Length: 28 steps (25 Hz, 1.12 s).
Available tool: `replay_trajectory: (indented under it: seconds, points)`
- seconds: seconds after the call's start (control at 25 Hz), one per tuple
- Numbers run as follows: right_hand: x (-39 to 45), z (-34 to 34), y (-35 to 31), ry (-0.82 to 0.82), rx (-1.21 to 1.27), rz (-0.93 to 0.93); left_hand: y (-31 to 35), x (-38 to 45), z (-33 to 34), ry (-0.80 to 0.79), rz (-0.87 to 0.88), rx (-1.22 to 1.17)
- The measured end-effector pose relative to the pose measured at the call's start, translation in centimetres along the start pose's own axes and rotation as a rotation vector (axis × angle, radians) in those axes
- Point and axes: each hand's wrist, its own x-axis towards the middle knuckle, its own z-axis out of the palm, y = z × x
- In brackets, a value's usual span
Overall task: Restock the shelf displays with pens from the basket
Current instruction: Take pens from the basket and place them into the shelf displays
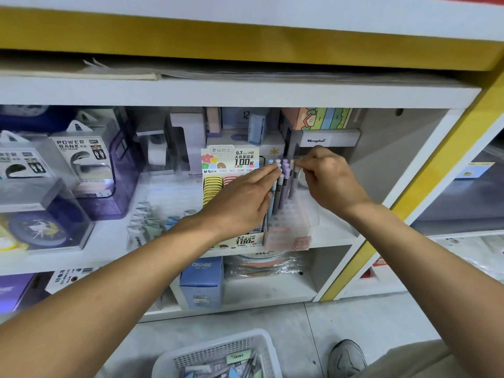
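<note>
Clear plastic formed the pen display [296, 214] on the middle shelf [335, 237], a stepped rack of small holes with only its back rows filled, and that light, half-loaded build looked like the main hazard: a sideways nudge from either wrist could have tipped it or slid it toward the shelf edge at 6 o'clock. The left hand [242, 203] lay with straight fingers pressed against the standing pens [281, 184], steadying the pastel blue, white and lilac barrels; had it pushed harder, the upright pens might have leaned over like dominoes toward 3 o'clock. The right hand [326, 177] pinched one pen [293, 173] by its top between thumb and fingertip, seemingly seating it; missing its hole would likely have dropped it among the empty front rows or to the floor. Just beside the display at 9 o'clock stood a lead-refill box [230, 170] holding yellow and pink cases, close enough to be knocked. Down at 6 o'clock, well apart on the floor, the white mesh basket [218, 350] held the remaining stock, a jumble of pens and packets
</note>
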Motion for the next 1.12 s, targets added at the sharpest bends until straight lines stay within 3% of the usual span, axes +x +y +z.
replay_trajectory:
  seconds: [0.16,0.44,0.64,0.76,0.88,1.12]
  points:
    - [-0.2,0.0,0.3,-0.059,0.038,0.13,-0.3,0.0,0.0,-0.011,-0.012,-0.037]
    - [-1.1,-0.9,-0.5,-0.002,0.06,0.25,-0.1,-0.7,-0.6,0.001,-0.062,-0.116]
    - [-2.0,-1.9,-4.0,-0.016,0.219,0.244,1.4,-2.3,-2.2,0.292,-0.005,-0.138]
    - [-3.9,-2.3,-7.8,-0.126,0.452,0.174,2.3,-5.0,-2.2,0.297,0.034,-0.153]
    - [-6.8,0.2,-10.6,-0.383,0.405,0.124,1.9,-9.0,0.2,0.121,-0.043,-0.123]
    - [-15.4,11.8,-13.1,-1.225,0.153,0.102,-2.6,-15.8,9.5,-0.728,-0.273,0.035]
